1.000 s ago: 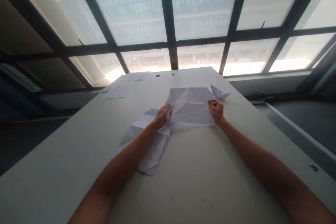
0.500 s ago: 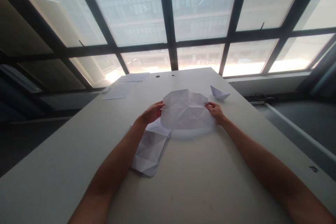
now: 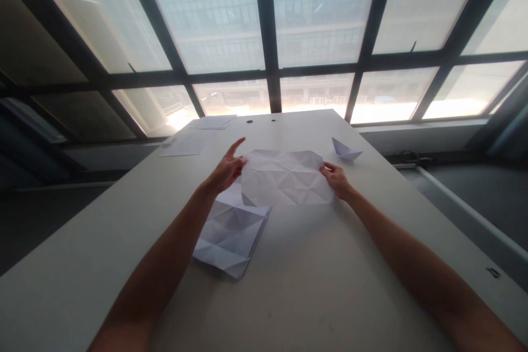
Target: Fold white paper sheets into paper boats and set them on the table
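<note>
Between my hands a creased white sheet of paper [image 3: 286, 179] is held up, spread nearly flat, with fold lines across it. My left hand [image 3: 227, 169] pinches its left edge, the index finger pointing out away from the sheet. At the right edge, my right hand [image 3: 336, 177] grips the same sheet between thumb and fingers. Below my left hand lies a stack of creased paper sheets [image 3: 233, 231], partly covered by my left forearm and the held sheet. A folded paper boat [image 3: 345, 150] stands on the table just beyond my right hand.
The white table [image 3: 313, 286] runs toward the large windows [image 3: 317, 11]. Flat white sheets [image 3: 183, 144] lie at its far left. Two small round holes sit near the far edge. A dark mark [image 3: 493, 273] shows on the right side. A pale bar runs along the floor at right.
My left hand has moved left and its index finger has stretched out. The held sheet is pulled wider and flatter. My right hand has hardly moved.
</note>
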Demonstrator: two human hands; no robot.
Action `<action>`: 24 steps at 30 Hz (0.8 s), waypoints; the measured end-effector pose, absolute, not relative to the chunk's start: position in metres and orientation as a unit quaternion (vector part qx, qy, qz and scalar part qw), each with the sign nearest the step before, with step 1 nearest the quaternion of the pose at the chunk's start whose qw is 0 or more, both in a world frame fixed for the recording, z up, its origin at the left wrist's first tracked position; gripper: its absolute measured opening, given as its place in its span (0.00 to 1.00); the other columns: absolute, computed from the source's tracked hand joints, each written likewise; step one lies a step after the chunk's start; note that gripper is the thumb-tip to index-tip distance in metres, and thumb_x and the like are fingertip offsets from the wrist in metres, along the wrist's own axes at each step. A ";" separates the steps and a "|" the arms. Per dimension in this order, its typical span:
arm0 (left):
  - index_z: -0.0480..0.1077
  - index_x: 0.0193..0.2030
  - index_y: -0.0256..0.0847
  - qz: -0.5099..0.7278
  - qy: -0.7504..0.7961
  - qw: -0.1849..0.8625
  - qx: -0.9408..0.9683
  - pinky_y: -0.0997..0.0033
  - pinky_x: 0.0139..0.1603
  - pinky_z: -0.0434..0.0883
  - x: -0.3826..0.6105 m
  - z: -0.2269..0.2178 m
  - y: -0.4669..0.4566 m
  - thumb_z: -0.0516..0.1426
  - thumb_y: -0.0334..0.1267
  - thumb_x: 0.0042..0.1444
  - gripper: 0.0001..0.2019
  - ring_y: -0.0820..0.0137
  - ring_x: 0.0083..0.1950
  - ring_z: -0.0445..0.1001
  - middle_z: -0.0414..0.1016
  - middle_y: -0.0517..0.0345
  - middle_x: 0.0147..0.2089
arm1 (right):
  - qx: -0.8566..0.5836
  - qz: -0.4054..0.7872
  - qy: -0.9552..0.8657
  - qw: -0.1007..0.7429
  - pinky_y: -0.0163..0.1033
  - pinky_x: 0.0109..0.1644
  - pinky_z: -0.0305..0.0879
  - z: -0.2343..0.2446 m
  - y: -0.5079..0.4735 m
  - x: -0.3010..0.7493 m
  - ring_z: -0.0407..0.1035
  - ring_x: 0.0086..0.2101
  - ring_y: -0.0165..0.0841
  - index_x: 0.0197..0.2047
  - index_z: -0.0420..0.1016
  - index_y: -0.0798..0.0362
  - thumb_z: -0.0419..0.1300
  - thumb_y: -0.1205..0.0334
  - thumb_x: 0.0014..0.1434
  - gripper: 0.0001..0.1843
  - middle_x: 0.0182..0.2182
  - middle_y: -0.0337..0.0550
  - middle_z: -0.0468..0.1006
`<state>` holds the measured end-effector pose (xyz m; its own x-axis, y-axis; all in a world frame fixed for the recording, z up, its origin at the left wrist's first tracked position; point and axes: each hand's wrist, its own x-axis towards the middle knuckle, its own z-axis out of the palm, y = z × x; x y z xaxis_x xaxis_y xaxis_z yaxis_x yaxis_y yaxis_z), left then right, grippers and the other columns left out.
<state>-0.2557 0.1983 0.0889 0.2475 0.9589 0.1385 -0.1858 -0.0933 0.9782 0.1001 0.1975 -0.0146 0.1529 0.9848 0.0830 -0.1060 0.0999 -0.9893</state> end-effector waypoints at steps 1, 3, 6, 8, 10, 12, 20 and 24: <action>0.68 0.64 0.44 0.483 0.372 0.561 0.559 0.83 0.26 0.66 -0.261 0.092 0.191 0.62 0.29 0.48 0.33 0.79 0.25 0.66 0.71 0.64 0.28 | -0.475 0.475 -0.463 0.578 0.35 0.22 0.65 -0.013 0.198 0.098 0.71 0.23 0.34 0.45 0.81 0.57 0.70 0.47 0.44 0.28 0.26 0.44 0.82; 0.76 0.55 0.36 0.438 0.415 0.536 0.590 0.80 0.27 0.67 -0.274 0.098 0.176 0.60 0.31 0.49 0.24 0.76 0.27 0.67 0.74 0.57 0.31 | -0.457 0.493 -0.483 0.561 0.35 0.22 0.65 -0.009 0.200 0.092 0.70 0.22 0.33 0.47 0.81 0.57 0.70 0.47 0.45 0.29 0.27 0.44 0.82; 0.77 0.55 0.37 0.359 0.470 0.497 0.635 0.78 0.23 0.64 -0.302 0.100 0.148 0.58 0.33 0.49 0.24 0.75 0.23 0.64 0.72 0.58 0.25 | -0.419 0.526 -0.524 0.523 0.34 0.22 0.65 -0.004 0.204 0.078 0.70 0.22 0.32 0.50 0.80 0.56 0.70 0.48 0.47 0.30 0.29 0.43 0.83; 0.74 0.59 0.40 0.321 0.493 0.475 0.654 0.76 0.25 0.65 -0.323 0.098 0.130 0.58 0.34 0.50 0.27 0.73 0.23 0.66 0.72 0.59 0.24 | -0.395 0.551 -0.552 0.485 0.34 0.23 0.65 0.001 0.209 0.066 0.70 0.22 0.31 0.53 0.79 0.55 0.69 0.50 0.49 0.30 0.31 0.43 0.83; 0.72 0.61 0.43 0.299 0.510 0.457 0.665 0.74 0.29 0.68 -0.343 0.093 0.113 0.60 0.36 0.50 0.28 0.71 0.26 0.69 0.72 0.60 0.24 | -0.379 0.573 -0.572 0.449 0.34 0.24 0.66 0.006 0.216 0.052 0.70 0.23 0.31 0.56 0.77 0.54 0.69 0.53 0.49 0.31 0.32 0.42 0.83; 0.71 0.62 0.45 0.294 0.524 0.441 0.667 0.73 0.31 0.69 -0.361 0.087 0.099 0.62 0.39 0.51 0.29 0.69 0.27 0.70 0.73 0.61 0.25 | -0.356 0.592 -0.590 0.418 0.34 0.27 0.68 0.012 0.226 0.038 0.72 0.26 0.32 0.59 0.75 0.52 0.69 0.58 0.48 0.33 0.35 0.42 0.83; 0.69 0.63 0.42 0.252 0.606 0.393 0.644 0.73 0.31 0.69 -0.396 0.051 0.072 0.61 0.48 0.55 0.29 0.68 0.27 0.72 0.75 0.62 0.25 | -0.380 0.489 -0.714 0.326 0.31 0.23 0.62 0.016 0.276 -0.036 0.66 0.21 0.28 0.53 0.79 0.54 0.65 0.68 0.49 0.26 0.24 0.37 0.80; 0.77 0.54 0.44 0.247 0.601 0.354 0.672 0.68 0.43 0.72 -0.400 0.043 0.066 0.63 0.52 0.52 0.25 0.58 0.44 0.76 0.81 0.52 0.43 | -0.423 0.302 -0.788 0.331 0.34 0.33 0.67 0.012 0.284 -0.070 0.72 0.27 0.32 0.48 0.81 0.53 0.64 0.67 0.55 0.16 0.30 0.43 0.83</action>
